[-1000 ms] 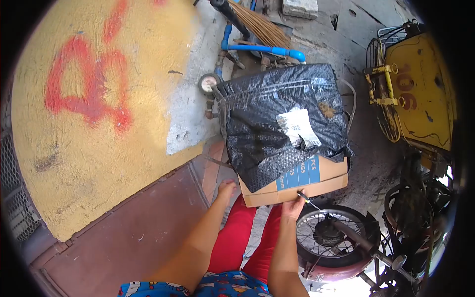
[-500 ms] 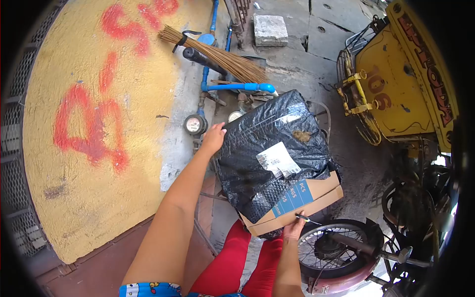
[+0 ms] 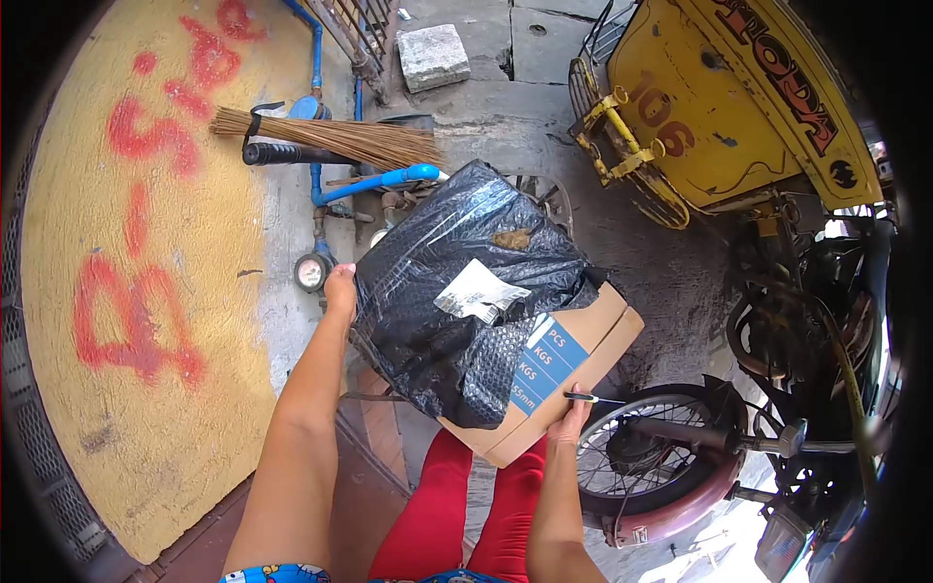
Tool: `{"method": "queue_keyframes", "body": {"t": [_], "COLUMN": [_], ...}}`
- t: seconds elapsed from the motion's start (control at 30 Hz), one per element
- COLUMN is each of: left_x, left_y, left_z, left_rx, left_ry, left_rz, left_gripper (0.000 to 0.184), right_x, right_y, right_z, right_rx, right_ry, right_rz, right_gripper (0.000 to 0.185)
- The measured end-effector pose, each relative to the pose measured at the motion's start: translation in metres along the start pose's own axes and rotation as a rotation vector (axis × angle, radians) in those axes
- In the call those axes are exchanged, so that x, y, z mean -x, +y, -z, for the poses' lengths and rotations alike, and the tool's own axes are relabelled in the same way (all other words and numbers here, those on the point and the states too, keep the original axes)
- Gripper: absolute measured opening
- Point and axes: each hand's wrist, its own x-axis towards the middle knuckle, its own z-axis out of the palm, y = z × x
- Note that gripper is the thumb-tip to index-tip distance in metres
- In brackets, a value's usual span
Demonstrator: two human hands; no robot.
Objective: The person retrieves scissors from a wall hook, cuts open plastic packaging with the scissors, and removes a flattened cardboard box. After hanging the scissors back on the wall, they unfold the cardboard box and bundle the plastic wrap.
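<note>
Cardboard box (image 3: 601, 335), brown and partly wrapped in torn, glossy black plastic (image 3: 428, 243) and bubble wrap (image 3: 491, 374), sits tilted just in front of the person's red-trousered legs (image 3: 428, 505). Its blue printed panel (image 3: 549, 362) reads "PCS", "KGS", "KGS" and "55mm". A crumpled white paper label (image 3: 479, 290) sticks to the plastic, its print too small to read, below a rough brown patch (image 3: 512, 238).

The right hand (image 3: 569, 420) is at the box's near edge, its grip closed on a slim tool (image 3: 583, 396) with a dark and pale-green handle and thin metal shaft. The left hand (image 3: 340, 291) touches the wrapped left side, fingers bent; how tightly they close cannot be told.

To the right is a spoked motorcycle wheel (image 3: 646, 452) under a maroon fender (image 3: 671, 515). At left, a round meter (image 3: 312, 273) adjoins a rough yellow wall (image 3: 224, 321) sprayed "B-Side" in red. Beyond lie a stick broom (image 3: 335, 133), blue pipe (image 3: 384, 180), a yellow metal sidecar (image 3: 719, 117) marked "106" and "TODA", and a rough concrete block (image 3: 432, 56).
</note>
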Motion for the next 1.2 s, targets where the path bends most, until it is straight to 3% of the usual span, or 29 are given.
{"method": "queue_keyframes", "body": {"t": [0.07, 0.13, 0.23, 0.27, 0.33, 0.43, 0.47, 0.53, 0.57, 0.6, 0.67, 0.8, 0.83, 0.9, 0.97, 1.1, 1.2], "left_x": [0.002, 0.002, 0.016, 0.018, 0.023, 0.042, 0.052, 0.089, 0.102, 0.106, 0.113, 0.118, 0.115, 0.111, 0.106, 0.080, 0.062], "left_y": [0.001, 0.000, 0.015, 0.018, 0.018, -0.005, -0.026, -0.027, -0.026, -0.035, -0.052, -0.082, -0.085, -0.083, -0.071, -0.070, -0.049], "left_z": [-0.001, 0.000, 0.004, 0.006, 0.026, 0.052, 0.065, 0.064, 0.057, 0.054, 0.043, 0.025, 0.024, 0.023, 0.023, 0.032, 0.042], "left_rx": [0.144, 0.187, 0.386, 0.374, -0.098, -0.056, -0.056, 0.157, 0.413, 0.412, 1.032, 0.969, 0.970, 0.816, 0.763, 0.665, 0.629], "left_ry": [0.105, 0.090, 0.023, 0.038, -0.257, -0.060, -0.126, -0.043, 0.013, 0.025, -0.191, -0.060, -0.064, 0.218, 0.298, 0.334, 0.238], "left_rz": [0.068, 0.092, 0.152, 0.161, -0.025, 0.027, 0.164, 0.487, 0.562, 0.567, 0.558, 0.486, 0.495, 0.510, 0.522, 0.487, 0.477], "left_gripper": [0.019, 0.018, 0.019, 0.019, 0.023, 0.031, 0.032, 0.049, 0.060, 0.060, 0.064, 0.035, 0.035, 0.020, 0.017, 0.006, 0.004], "right_x": [-0.004, -0.005, -0.006, -0.005, 0.001, -0.006, -0.008, -0.022, -0.025, -0.023, -0.027, -0.033, -0.032, -0.037, -0.045, -0.052, -0.048], "right_y": [-0.003, -0.002, -0.004, -0.005, -0.012, -0.017, -0.019, -0.016, -0.015, -0.018, -0.015, -0.018, -0.021, -0.023, -0.025, -0.027, -0.026], "right_z": [-0.005, -0.007, -0.001, 0.000, 0.004, 0.014, 0.010, 0.013, 0.010, 0.009, 0.007, -0.002, -0.007, -0.006, 0.002, 0.013, 0.012], "right_rx": [0.005, 0.079, 0.137, 0.153, 0.133, 0.154, 0.164, 0.205, 0.210, 0.226, 0.247, 0.262, 0.272, 0.326, 0.345, 0.376, 0.362], "right_ry": [0.026, 0.132, 0.160, 0.156, 0.159, 0.032, 0.059, 0.054, 0.060, 0.073, 0.105, 0.161, 0.171, 0.193, 0.193, 0.197, 0.198], "right_rz": [-0.005, 0.109, 0.079, 0.076, 0.013, 0.014, 0.025, 0.040, 0.030, 0.024, 0.049, 0.133, 0.147, 0.209, 0.247, 0.267, 0.286], "right_gripper": [0.027, 0.021, 0.028, 0.031, 0.036, 0.038, 0.038, 0.043, 0.045, 0.046, 0.048, 0.048, 0.048, 0.046, 0.044, 0.043, 0.043]}}
